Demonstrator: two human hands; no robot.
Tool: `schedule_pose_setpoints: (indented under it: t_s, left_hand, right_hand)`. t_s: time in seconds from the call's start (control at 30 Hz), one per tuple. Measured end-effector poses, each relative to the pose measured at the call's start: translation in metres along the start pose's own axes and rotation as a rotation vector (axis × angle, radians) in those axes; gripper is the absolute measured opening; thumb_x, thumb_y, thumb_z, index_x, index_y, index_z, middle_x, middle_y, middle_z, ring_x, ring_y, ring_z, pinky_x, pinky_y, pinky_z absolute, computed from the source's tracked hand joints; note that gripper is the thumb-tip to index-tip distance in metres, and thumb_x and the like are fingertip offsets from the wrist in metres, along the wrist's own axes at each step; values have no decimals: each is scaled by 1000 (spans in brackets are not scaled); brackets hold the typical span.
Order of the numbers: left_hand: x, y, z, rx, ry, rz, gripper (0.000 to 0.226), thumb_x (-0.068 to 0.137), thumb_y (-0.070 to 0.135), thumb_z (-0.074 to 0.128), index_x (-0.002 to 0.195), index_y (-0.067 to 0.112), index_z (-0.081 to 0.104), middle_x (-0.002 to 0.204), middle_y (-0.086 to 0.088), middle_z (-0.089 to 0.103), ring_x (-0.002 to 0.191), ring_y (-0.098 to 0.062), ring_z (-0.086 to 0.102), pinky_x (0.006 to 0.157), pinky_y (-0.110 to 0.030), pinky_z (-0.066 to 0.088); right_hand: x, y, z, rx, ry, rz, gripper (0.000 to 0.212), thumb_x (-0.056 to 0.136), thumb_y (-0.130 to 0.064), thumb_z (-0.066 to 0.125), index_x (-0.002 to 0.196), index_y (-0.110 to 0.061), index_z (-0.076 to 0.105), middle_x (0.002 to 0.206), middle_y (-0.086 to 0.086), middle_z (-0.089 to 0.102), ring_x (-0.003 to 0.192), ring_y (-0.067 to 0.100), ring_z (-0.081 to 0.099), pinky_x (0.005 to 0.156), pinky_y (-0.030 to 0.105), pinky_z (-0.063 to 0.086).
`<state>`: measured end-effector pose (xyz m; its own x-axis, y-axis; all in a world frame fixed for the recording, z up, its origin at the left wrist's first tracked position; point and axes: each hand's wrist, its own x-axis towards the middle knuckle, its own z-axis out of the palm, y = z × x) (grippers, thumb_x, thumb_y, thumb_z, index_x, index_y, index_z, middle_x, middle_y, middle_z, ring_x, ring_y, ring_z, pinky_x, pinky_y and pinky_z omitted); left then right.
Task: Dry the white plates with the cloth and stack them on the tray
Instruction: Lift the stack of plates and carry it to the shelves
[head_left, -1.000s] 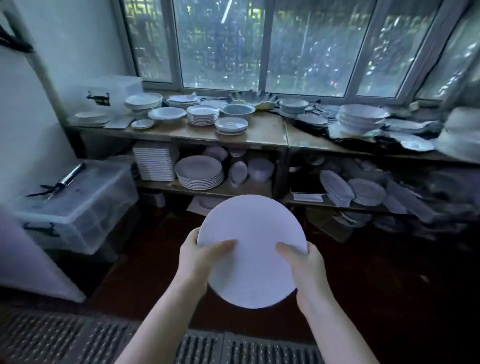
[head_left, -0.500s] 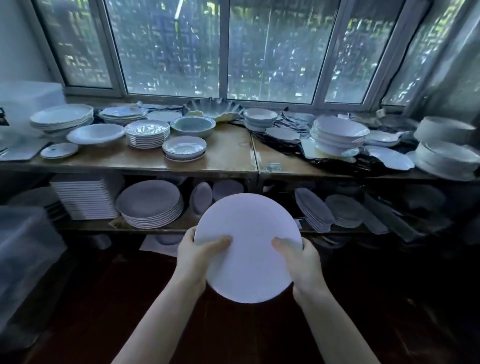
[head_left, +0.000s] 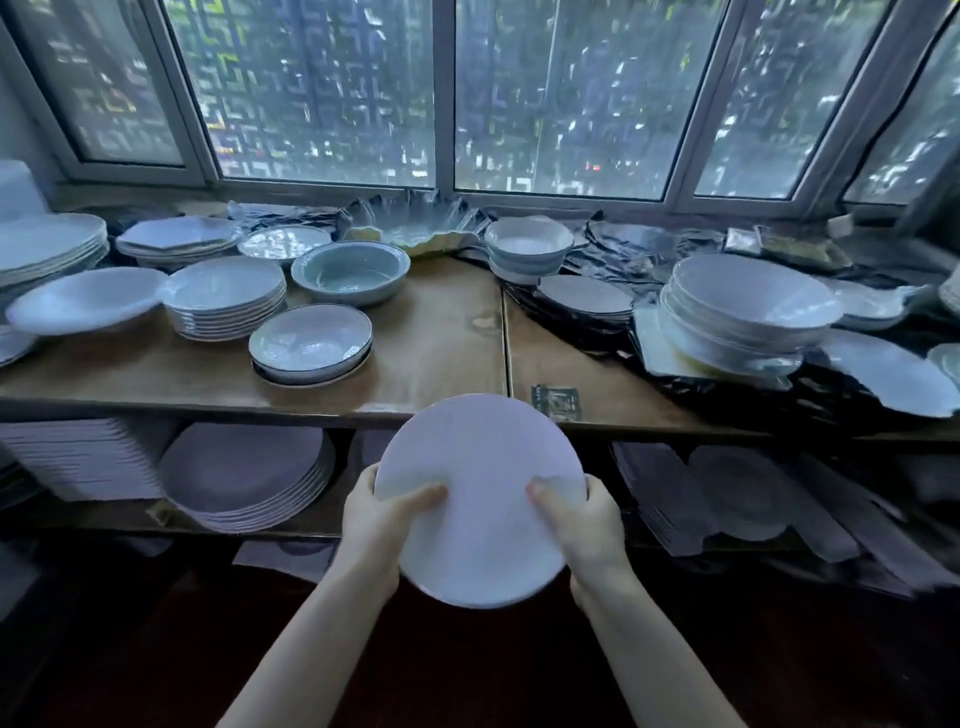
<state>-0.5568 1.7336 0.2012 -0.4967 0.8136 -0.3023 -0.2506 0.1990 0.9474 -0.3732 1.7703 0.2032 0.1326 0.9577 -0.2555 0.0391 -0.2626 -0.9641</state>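
Note:
A round white plate (head_left: 480, 493) is held in front of me, tilted with its face toward the camera, just below the front edge of the wooden shelf top (head_left: 436, 353). My left hand (head_left: 376, 525) grips its left rim, thumb across the face. On the right rim, my right hand (head_left: 582, 525) grips the same way. No cloth or tray is in view.
The shelf top carries several stacks of plates (head_left: 223, 299) and bowls (head_left: 350, 273), with more bowls (head_left: 748, 306) on the right. A lower shelf holds grey plate stacks (head_left: 244, 473) and square white plates (head_left: 78, 457). Windows run behind. The floor below is dark.
I have come closer to the shelf, and the view has swung right, so the plastic bin on the left is gone. The plate stays gripped in both hands and is nearer the shelf edge.

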Motion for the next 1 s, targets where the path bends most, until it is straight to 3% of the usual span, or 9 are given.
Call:
schedule_pose_setpoints:
  t_s: [0.17,0.37,0.53,0.73,0.87,1.0]
  left_hand:
    - [94,8,51,24,32,-4,59,54,7,89,108,16,65,99,-3,73,91,-25,70,82,-42,57]
    - [200,3,90,101,82,-26,60,40,27,87,97,30,66,116,-8,63,95,-24,67,73,-37,57]
    - [285,-5,115,140,37,-85,50,58,10,89,96,27,62,109,-7,66,88,-20,64,72,-33,52]
    - [381,-14,136,249,27,-191,51,46,27,84,92,29,62,102,-1,69,94,-23,67,77,-40,55]
    - [431,-22,143,356,1,-200,53,55,19,92,99,28,64,110,-6,65,91,-19,67,68,-31,52]
    - [464,-27,148,456,-9,-250,64,43,41,88,102,32,66,115,-7,62,91,-19,67,68,-35,57]
  right_hand:
    - [107,-15,18,-29,-35,43,20,82,-15,77,95,-15,63,96,4,70,85,22,67,75,39,55]
    - [211,-15,47,-67,-29,137,19,81,-14,78,91,-19,62,91,0,69,80,21,67,73,39,55]
    - [290,-10,81,-154,38,195,33,61,-27,82,89,-15,69,99,7,73,88,27,70,81,48,60]
    - [373,-3,117,-207,56,319,26,74,-21,83,93,-19,65,106,7,69,91,27,68,77,45,59]
    - [413,3,140,-297,70,372,65,52,-52,76,108,-21,64,118,7,61,97,27,65,80,50,59]
    - [442,11,151,-352,85,368,79,46,-63,70,113,-23,64,119,4,62,97,27,65,80,50,59]
